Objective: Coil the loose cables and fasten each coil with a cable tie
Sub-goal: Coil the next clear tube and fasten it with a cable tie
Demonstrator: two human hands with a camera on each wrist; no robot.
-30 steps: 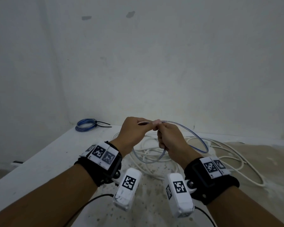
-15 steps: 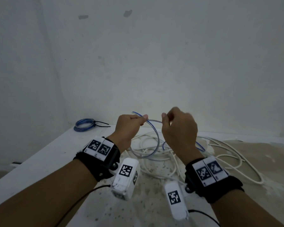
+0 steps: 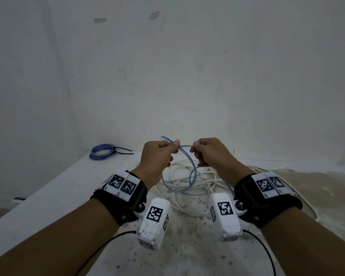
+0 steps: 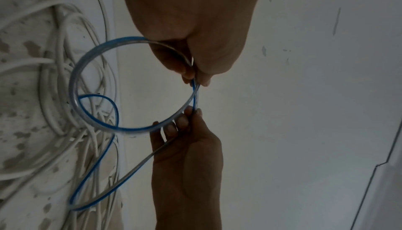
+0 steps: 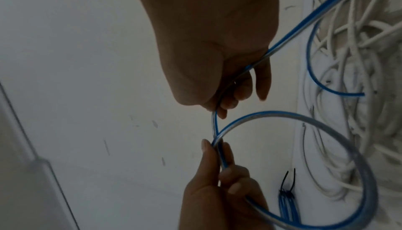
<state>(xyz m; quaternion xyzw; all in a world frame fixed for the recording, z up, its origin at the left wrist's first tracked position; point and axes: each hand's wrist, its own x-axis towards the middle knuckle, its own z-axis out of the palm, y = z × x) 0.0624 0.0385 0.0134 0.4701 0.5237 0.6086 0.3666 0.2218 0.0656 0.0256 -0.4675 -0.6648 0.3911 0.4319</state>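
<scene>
Left grip: my left hand (image 3: 157,156) pinches the blue cable (image 3: 191,168).
Right grip: my right hand (image 3: 209,154) pinches it alongside.
Loop: hangs below both.

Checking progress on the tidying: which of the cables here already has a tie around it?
The small blue coil at the table's far left corner: a black cable tie cinches it. The blue cable in both hands and the white cables beneath are untied.

Blue cable (image 3: 189,168): glossy translucent plastic sheath with a blue stripe. White cables (image 3: 187,182): matt, smooth plastic. Table (image 3: 54,196): matt white, speckled and worn. Cable tie (image 3: 122,150): black plastic. Wall (image 3: 207,76): matt, scuffed.
</scene>
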